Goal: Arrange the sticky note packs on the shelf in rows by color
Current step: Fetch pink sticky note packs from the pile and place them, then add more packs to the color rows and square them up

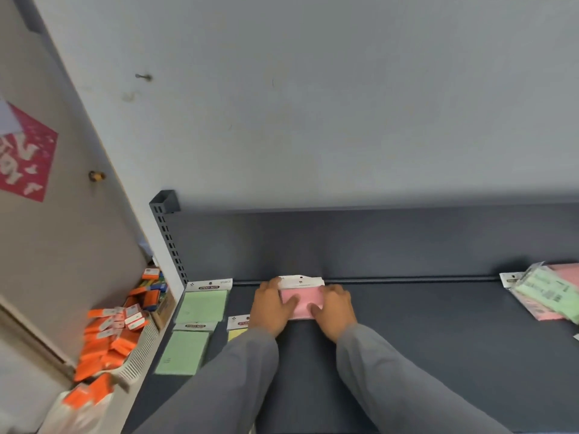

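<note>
A pink sticky note pack [302, 296] lies against the back of the dark shelf [423, 333]. My left hand [272, 305] grips its left edge, thumb on top. My right hand [333, 310] grips its right edge the same way. Two green packs sit in a column at the shelf's left end, one at the back [203, 303] and one nearer the front [183, 350]. A yellow pack [237, 332] lies just right of them, partly hidden by my left sleeve. A loose pile of green and pink packs [546, 294] lies at the far right.
A slotted grey upright [169, 239] marks the shelf's left end. Left of it, a white basket [142, 349] holds several orange boxes [103, 346]. A grey back panel [376, 242] rises behind the shelf. A pink poster [26, 155] hangs on the left wall.
</note>
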A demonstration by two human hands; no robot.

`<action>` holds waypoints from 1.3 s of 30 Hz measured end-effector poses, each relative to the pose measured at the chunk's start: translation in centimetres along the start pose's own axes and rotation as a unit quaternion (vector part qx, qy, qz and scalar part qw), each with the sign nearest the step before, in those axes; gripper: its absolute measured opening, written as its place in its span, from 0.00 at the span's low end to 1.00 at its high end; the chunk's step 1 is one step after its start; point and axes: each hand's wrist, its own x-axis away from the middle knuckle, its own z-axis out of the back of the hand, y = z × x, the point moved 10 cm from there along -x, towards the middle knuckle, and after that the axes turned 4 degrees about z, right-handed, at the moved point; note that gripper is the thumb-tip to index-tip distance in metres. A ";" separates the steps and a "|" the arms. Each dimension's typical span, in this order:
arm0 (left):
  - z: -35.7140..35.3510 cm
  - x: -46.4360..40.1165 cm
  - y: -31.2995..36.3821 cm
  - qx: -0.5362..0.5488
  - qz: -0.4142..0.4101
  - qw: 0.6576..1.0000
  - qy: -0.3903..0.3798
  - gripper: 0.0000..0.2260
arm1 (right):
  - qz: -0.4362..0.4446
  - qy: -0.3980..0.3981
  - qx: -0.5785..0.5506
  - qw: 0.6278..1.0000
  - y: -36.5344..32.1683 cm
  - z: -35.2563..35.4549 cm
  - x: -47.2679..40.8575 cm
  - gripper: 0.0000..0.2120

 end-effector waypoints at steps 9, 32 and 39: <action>-0.3 -0.8 1.9 -0.154 -0.118 0.981 0.022 0.18 | 0.046 0.033 0.013 0.998 0.9 1.9 1.2 0.27; -38.4 14.4 46.3 -0.333 -0.367 0.867 -0.056 0.23 | -0.231 0.121 0.179 0.949 48.5 36.0 17.4 0.27; -41.4 11.8 46.8 -0.316 -0.291 0.899 -0.087 0.26 | -0.162 0.009 0.127 0.979 53.8 35.8 14.6 0.20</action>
